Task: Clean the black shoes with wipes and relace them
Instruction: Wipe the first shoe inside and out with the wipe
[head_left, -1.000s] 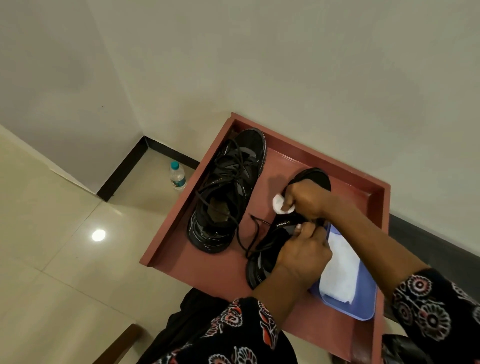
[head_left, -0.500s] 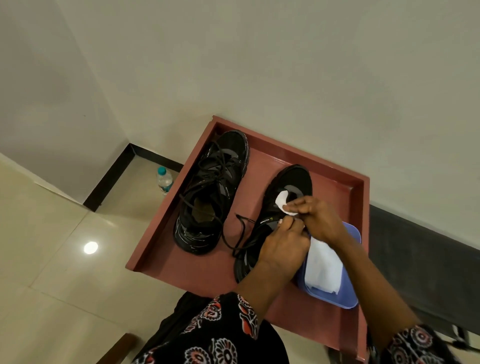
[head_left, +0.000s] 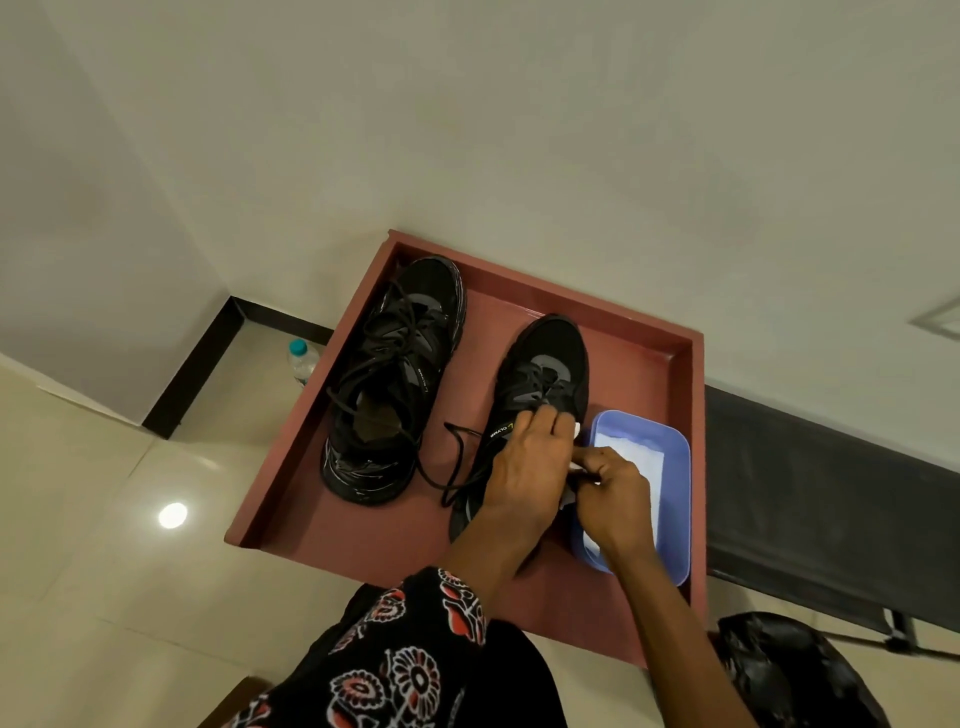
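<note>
Two black shoes stand on a red-brown tray table (head_left: 363, 525). The left shoe (head_left: 395, 379) sits alone with its laces loose. My left hand (head_left: 524, 462) grips the right shoe (head_left: 545, 364) over its opening, fingers curled on the tongue. A loose lace end (head_left: 457, 457) trails left of this shoe. My right hand (head_left: 613, 493) pinches a small white wipe (head_left: 574, 465) against the shoe's right side, near the heel. The rear half of that shoe is hidden under both hands.
A blue plastic tub (head_left: 675, 467) holding white wipes (head_left: 649, 457) sits at the tray's right, touching my right hand. A water bottle (head_left: 302, 358) stands on the tiled floor left of the tray. A dark bench (head_left: 831, 499) runs along the wall at right.
My right hand has carried the wipe from the shoe's toe area back along its right side toward the heel. The left hand stays on the shoe. The camera view has shifted.
</note>
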